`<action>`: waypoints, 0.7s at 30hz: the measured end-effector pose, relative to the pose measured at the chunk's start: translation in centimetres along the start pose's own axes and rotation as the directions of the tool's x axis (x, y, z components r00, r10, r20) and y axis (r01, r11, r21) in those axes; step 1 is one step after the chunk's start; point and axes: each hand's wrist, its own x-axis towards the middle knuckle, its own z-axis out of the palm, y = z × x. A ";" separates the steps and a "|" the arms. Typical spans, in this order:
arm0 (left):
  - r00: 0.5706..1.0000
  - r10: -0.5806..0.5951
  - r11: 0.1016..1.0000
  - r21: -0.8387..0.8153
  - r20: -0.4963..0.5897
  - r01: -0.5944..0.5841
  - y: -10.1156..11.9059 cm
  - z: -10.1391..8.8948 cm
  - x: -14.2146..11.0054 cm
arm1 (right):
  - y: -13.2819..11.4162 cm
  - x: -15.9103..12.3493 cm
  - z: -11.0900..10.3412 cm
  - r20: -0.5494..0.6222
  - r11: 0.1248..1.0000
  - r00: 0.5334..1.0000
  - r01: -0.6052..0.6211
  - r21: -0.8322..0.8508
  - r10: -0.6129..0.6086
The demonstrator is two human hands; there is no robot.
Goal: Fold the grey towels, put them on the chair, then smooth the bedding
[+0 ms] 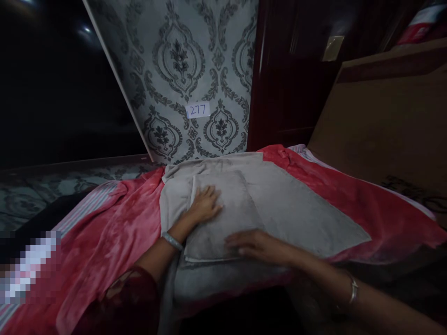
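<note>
A grey cloth (300, 204) lies spread over a red blanket (115, 232), with one part folded over into a smaller panel (230, 209) near the middle. My left hand (206, 204) rests flat on the far left of that folded panel, fingers stretched out. My right hand (256, 245) lies flat on the panel's near edge, fingers extended to the left and slightly blurred. Both wrists wear a bangle. Neither hand grips anything.
The blanket covers a bed with a striped sheet (87, 204) showing at the left. A patterned wall (195, 70) behind carries a paper label (198, 110) reading 277. A dark wooden door (289, 74) and a brown headboard (384, 121) stand at the right.
</note>
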 end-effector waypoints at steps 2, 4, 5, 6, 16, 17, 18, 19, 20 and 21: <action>0.985 0.175 0.983 -0.047 -0.002 -0.175 1.7 -0.2 -1.3 | 2.2 1.7 -2.7 -0.228 0.995 0.971 -0.086 -0.057 0.071; 0.960 0.280 0.956 -0.095 0.001 -0.279 3.1 0.1 -2.5 | 4.9 4.2 -4.9 -0.388 0.953 0.916 -0.203 -0.224 0.104; 0.957 0.291 0.951 -0.112 0.003 -0.288 3.7 0.3 -3.0 | 6.1 5.6 -5.7 -0.414 0.914 0.903 -0.257 -0.314 0.112; 0.960 0.280 0.953 -0.123 0.007 -0.277 4.1 0.6 -3.5 | 7.3 6.8 -6.1 -0.410 0.869 0.903 -0.300 -0.395 0.125; 0.973 0.229 0.961 -0.153 -0.033 -0.231 4.3 2.0 -4.5 | 12.0 9.5 -4.6 -0.244 0.751 0.940 -0.337 -0.568 0.237; 0.973 0.228 0.960 -0.155 -0.047 -0.232 4.4 1.9 -4.6 | 12.1 9.7 -4.9 -0.229 0.749 0.942 -0.334 -0.572 0.245; 0.971 0.230 0.958 -0.159 -0.065 -0.237 4.4 1.9 -4.8 | 12.1 10.1 -5.3 -0.211 0.744 0.943 -0.332 -0.579 0.256; 0.969 0.232 0.956 -0.163 -0.082 -0.243 4.5 1.9 -4.9 | 12.2 10.7 -5.8 -0.193 0.738 0.944 -0.329 -0.589 0.267; 0.967 0.235 0.954 -0.166 -0.097 -0.249 4.5 1.9 -5.1 | 12.2 11.5 -6.3 -0.174 0.733 0.946 -0.323 -0.599 0.275; 0.966 0.234 0.953 -0.169 -0.107 -0.250 4.5 1.9 -5.2 | 12.3 12.5 -6.7 -0.155 0.731 0.950 -0.309 -0.609 0.272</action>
